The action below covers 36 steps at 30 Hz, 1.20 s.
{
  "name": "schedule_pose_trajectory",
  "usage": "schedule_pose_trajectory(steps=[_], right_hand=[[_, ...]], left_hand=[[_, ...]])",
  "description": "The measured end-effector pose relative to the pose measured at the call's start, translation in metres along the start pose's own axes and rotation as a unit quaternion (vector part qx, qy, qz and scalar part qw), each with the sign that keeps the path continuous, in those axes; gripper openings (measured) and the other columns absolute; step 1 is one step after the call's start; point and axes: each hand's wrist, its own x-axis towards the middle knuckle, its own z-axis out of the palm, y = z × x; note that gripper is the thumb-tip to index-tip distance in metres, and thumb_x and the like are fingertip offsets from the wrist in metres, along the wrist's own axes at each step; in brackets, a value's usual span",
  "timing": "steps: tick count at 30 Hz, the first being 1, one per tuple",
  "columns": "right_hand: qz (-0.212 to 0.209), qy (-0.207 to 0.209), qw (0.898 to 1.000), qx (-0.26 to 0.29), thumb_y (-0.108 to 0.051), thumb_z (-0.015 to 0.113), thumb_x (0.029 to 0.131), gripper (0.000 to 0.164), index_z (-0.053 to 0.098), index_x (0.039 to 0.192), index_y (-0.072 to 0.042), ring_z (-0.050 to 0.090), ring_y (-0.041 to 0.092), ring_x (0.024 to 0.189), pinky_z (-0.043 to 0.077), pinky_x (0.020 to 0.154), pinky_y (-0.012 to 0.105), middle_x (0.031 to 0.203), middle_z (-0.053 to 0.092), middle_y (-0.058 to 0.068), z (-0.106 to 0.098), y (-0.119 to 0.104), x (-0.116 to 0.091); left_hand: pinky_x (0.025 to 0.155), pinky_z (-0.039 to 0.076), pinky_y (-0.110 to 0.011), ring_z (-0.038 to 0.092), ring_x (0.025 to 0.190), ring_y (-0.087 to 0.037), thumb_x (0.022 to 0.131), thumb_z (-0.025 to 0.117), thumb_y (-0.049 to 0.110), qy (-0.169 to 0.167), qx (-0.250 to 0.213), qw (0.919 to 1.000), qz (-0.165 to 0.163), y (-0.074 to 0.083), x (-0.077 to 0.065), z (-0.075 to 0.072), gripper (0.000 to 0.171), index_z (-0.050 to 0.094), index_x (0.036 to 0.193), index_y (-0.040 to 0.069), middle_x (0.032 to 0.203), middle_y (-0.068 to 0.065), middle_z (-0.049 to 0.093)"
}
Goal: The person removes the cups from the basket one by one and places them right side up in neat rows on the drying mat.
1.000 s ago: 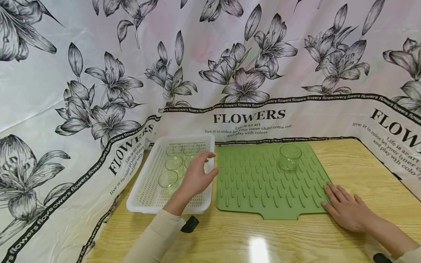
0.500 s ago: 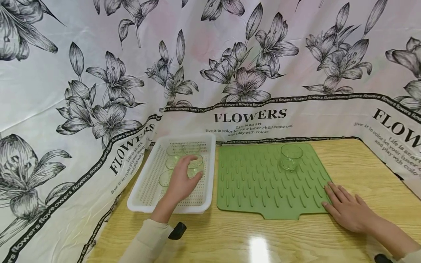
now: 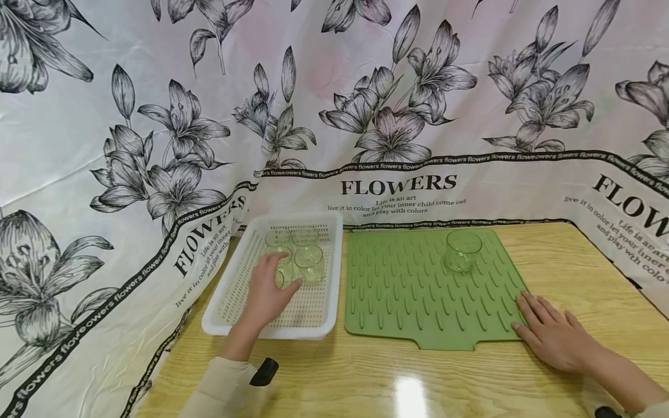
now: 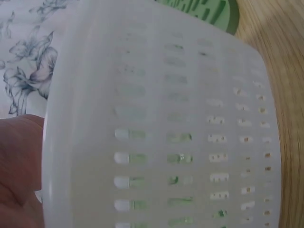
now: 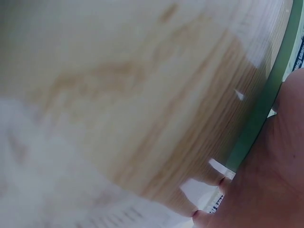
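My left hand [image 3: 265, 295] reaches over the white basket [image 3: 222, 310], thumb and fingers spread around the front-left clear drinking glass [image 3: 281, 278]. The hand hides most of that glass, and no firm grip shows. Several other glasses stand upright in the basket, among them one to the right [image 3: 309, 266] and one at the back right [image 3: 305, 234]. My right hand [image 3: 556, 337] lies flat with fingers extended, touching the right edge of the green ridged mat [image 3: 397, 302]. A single glass [image 3: 463, 251] stands on the mat's back right part.
The basket and mat sit side by side on a wooden table [image 3: 366, 377]. Behind and to the left hangs a floral cloth [image 3: 292, 197]. In the left wrist view, the slotted basket wall [image 4: 95, 118] fills most of the picture.
My left hand has moved left from the basket's right side, past the right-hand glass, to the front-left glass. The right hand has stayed on the mat's edge.
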Motion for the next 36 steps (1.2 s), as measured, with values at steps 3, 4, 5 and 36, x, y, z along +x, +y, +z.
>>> schedule_pose_trajectory(steps=[3,4,5,36], right_hand=[[0.000,0.001,1.000,0.000,-0.042,0.035,0.112,0.071,0.017,0.159,0.009,0.013,0.059,0.146,0.011,0.103,0.084,0.164,0.013,0.034,0.001,0.000,-0.001],[0.001,0.001,1.000,0.000,-0.042,0.035,0.112,0.071,0.017,0.159,0.009,0.012,0.059,0.146,0.011,0.104,0.084,0.164,0.013,0.034,0.001,0.000,-0.001],[0.001,0.001,1.000,0.001,-0.042,0.035,0.112,0.071,0.017,0.159,0.009,0.012,0.059,0.146,0.011,0.104,0.084,0.164,0.013,0.034,0.001,-0.001,-0.001],[-0.003,0.004,1.000,-0.010,-0.044,0.035,0.111,0.072,0.021,0.158,0.009,0.014,0.058,0.146,0.013,0.103,0.085,0.164,0.014,0.032,0.003,0.004,0.002]], left_hand=[[0.110,0.035,-0.068,0.037,0.139,-0.049,0.087,0.080,0.022,-0.007,0.003,0.9998,-0.016,-0.006,0.000,-0.004,0.071,0.046,0.146,0.002,0.151,-0.025,0.040],[0.111,0.034,-0.068,0.036,0.140,-0.050,0.087,0.080,0.023,-0.011,0.003,0.9997,-0.022,-0.008,0.000,-0.005,0.075,0.044,0.148,0.001,0.152,-0.026,0.037],[0.112,0.033,-0.068,0.034,0.141,-0.050,0.087,0.080,0.023,-0.014,-0.001,0.9996,-0.026,-0.010,-0.001,-0.006,0.077,0.041,0.150,0.001,0.153,-0.027,0.036],[0.110,0.041,-0.063,0.035,0.142,-0.051,0.080,0.087,0.018,-0.134,-0.108,0.9648,-0.199,-0.046,0.003,-0.027,0.108,0.017,0.160,0.001,0.161,-0.029,0.026]])
